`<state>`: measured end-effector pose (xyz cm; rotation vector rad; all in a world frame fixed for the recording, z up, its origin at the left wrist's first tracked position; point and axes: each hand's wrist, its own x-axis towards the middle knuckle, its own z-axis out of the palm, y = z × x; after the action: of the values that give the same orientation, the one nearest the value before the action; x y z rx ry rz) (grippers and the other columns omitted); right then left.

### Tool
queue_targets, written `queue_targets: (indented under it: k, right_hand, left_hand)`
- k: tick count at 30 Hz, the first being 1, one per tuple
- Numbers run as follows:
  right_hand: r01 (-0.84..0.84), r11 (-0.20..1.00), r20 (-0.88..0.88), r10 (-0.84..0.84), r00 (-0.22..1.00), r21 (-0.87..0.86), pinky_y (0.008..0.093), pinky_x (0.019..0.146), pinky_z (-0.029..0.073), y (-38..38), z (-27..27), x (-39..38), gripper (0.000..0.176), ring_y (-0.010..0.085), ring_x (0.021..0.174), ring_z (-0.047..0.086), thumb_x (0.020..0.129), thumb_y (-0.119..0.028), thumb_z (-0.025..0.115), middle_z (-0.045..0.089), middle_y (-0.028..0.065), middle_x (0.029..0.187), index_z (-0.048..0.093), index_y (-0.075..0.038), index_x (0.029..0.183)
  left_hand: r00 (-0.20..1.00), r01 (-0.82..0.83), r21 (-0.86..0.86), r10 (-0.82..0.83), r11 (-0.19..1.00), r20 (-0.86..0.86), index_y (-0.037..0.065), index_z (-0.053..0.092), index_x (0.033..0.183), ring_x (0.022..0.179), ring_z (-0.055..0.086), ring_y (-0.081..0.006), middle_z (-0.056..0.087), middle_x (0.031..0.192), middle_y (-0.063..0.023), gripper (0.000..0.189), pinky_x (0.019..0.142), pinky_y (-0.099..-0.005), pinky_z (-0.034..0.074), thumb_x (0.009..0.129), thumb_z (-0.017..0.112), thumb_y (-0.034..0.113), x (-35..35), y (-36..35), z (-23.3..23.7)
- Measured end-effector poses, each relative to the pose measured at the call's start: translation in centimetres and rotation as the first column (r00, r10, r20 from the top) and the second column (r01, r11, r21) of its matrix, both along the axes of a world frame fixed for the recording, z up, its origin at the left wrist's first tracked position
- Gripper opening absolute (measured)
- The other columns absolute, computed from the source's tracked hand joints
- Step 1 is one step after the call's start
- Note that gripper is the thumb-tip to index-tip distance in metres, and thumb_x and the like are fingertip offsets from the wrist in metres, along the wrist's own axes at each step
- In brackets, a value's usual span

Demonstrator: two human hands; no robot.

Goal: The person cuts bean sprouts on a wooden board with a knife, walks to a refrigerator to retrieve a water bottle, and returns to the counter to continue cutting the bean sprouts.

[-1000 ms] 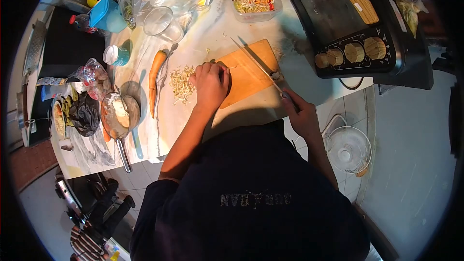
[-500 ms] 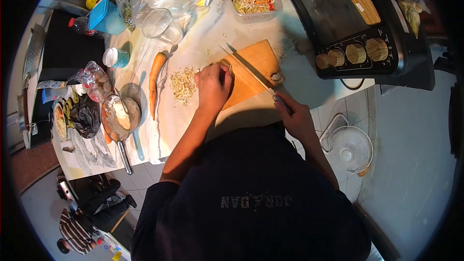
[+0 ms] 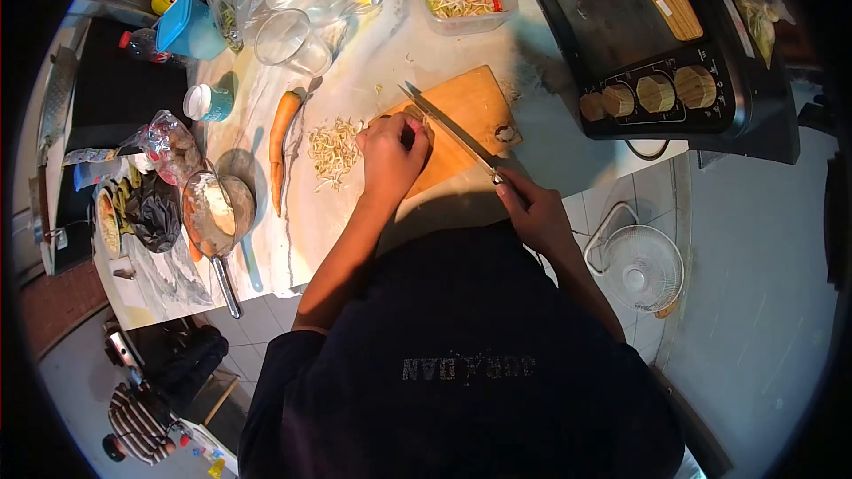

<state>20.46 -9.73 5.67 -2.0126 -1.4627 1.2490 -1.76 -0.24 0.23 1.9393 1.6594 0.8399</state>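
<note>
My right hand (image 3: 535, 215) is closed round the handle of a long kitchen knife (image 3: 451, 131), whose blade slants across a wooden cutting board (image 3: 484, 111) with its tip toward the far left. My left hand (image 3: 395, 155) rests at the board's left side, fingers curled and pinched together. What sits between those fingertips is too small to make out. Just left of that hand, a pile of bean sprouts (image 3: 333, 155) lies on the marble-patterned counter. A whole carrot (image 3: 283, 146) lies further left.
A clear plastic tub (image 3: 475, 25) of shredded vegetables stands at the back. An appliance with wooden knobs (image 3: 655, 93) occupies the right. On the left are a strainer (image 3: 235, 208), a lidded jar (image 3: 209, 103) and plastic bags. A clear cup (image 3: 293, 40) lies behind the carrot. A person bends at lower left.
The knife and my right hand have moved slightly left, bringing the blade nearer my left hand. My left fingers remain curled at the board. The whole view has shifted a little.
</note>
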Motion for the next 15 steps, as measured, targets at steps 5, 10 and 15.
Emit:
queue_targets:
  k: [5, 10, 15]
  right_hand:
    - [-0.035, 0.999, 0.049, 0.037, 0.998, -0.038, 0.037, 0.063, 0.049, 0.3, 0.4, 0.0, 0.042, 0.0272, 0.06, 0.064, 0.095, -0.038, 0.059, 0.063, 0.0183, 0.065, 0.064, -0.012, 0.128]
    - [-0.061, 0.998, 0.115, 0.058, 0.992, 0.024, 0.0418, 0.066, 0.051, 0.1, -0.2, -0.7, 0.04, 0.0344, 0.07, 0.067, 0.096, -0.035, 0.058, 0.067, 0.02, 0.075, 0.063, -0.013, 0.129]
    - [-0.079, 0.993, 0.138, 0.067, 0.988, 0.088, 0.0458, 0.07, 0.052, -0.1, -0.6, -0.6, 0.039, 0.039, 0.079, 0.068, 0.097, -0.033, 0.057, 0.068, 0.0217, 0.084, 0.063, -0.014, 0.13]
  left_hand:
    - [1.0, 0.001, -0.028, -0.001, 1.0, 0.011, 0.008, 0.067, 0.086, 0.084, 0.062, -0.0265, 0.067, 0.083, -0.0082, 0.01, 0.085, -0.0399, 0.038, 0.082, 0.072, 0.016, 0.0, 0.1, 0.1]
    - [1.0, -0.003, 0.036, 0.002, 0.999, 0.008, 0.009, 0.066, 0.083, 0.081, 0.061, -0.0263, 0.065, 0.077, -0.0073, 0.009, 0.082, -0.0395, 0.036, 0.082, 0.071, 0.016, 0.1, 0.1, -0.3]
    - [1.0, 0.0, 0.091, -0.002, 0.996, 0.021, 0.01, 0.064, 0.08, 0.079, 0.06, -0.0261, 0.063, 0.071, -0.0062, 0.007, 0.079, -0.0392, 0.035, 0.08, 0.07, 0.014, 0.1, 0.3, -0.7]
